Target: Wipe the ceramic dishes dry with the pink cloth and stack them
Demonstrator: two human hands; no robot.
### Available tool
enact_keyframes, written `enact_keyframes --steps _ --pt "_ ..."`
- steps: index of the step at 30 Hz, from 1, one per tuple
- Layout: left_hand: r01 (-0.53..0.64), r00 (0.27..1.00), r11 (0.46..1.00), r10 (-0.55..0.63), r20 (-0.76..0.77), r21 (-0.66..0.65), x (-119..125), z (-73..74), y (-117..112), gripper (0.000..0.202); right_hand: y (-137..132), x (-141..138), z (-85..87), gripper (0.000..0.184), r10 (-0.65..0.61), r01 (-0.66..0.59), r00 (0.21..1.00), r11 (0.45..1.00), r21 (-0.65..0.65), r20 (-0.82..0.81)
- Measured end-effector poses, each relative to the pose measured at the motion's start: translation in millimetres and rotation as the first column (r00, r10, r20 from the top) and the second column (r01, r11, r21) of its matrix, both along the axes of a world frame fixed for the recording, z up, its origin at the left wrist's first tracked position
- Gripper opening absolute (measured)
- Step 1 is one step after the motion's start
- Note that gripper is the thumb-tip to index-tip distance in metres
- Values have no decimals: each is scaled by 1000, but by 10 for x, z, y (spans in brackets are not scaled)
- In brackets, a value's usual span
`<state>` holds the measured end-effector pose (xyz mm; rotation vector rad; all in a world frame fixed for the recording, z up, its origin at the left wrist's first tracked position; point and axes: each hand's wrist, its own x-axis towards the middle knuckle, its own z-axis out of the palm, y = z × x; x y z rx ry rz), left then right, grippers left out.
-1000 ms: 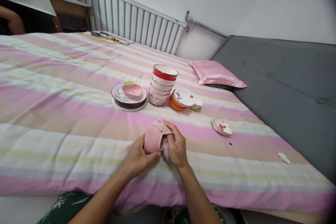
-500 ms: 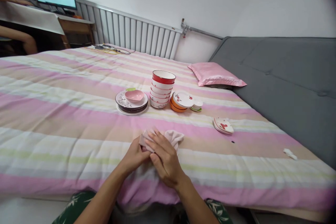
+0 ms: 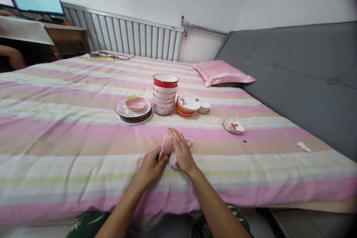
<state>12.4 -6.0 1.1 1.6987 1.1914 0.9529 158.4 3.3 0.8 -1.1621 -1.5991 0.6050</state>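
Your left hand (image 3: 152,166) clasps a pink bowl (image 3: 166,145), your right hand (image 3: 182,154) grips a cloth (image 3: 173,161) against it; twelve o'clock, stacked bowls (image 3: 164,96); eleven, plates (image 3: 122,111) bearing a pink dish (image 3: 135,105)

- Left grip (image 3: 152,165): fingers curled, thumb extended toward far right.
- Right grip (image 3: 182,154): just right of the left, fingers together, pointing far left.
- Left forearm (image 3: 126,203): bare, slanting in from near left.
- Right forearm (image 3: 215,200): bare, slanting in from near right.
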Motion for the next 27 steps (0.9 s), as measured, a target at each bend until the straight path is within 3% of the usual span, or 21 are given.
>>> enact_keyframes --steps 3,7,11,16,20,23,27 --pt "-29 1000 1000 29 -4 4 -30 -15 2 17 5 -1 5 43 4 -4 1000 1000 19 2" --pt "-55 996 998 56 69 -11 -70 -3 12 20 -139 -79 76 48 39 -69 975 989 129 221" --pt "-130 978 990 138 159 -57 -105 -1 37 26 -275 -214 93 50 70 -193 896 951 242 439" --pt "-211 943 972 229 241 -99 -136 -12 31 28 -330 -315 56 53 82 -248 842 937 247 533" --pt "-175 944 982 188 269 -72 -117 35 -16 25 -306 -271 89 53 7 -217 832 924 314 555" --pt "-80 960 996 85 268 -32 -79 50 -64 20 -279 -202 125 52 -84 -128 840 929 346 536" --pt "10 993 998 -18 118 64 -50 29 -121 18 -254 -110 166 46 -148 -19 876 940 341 458"
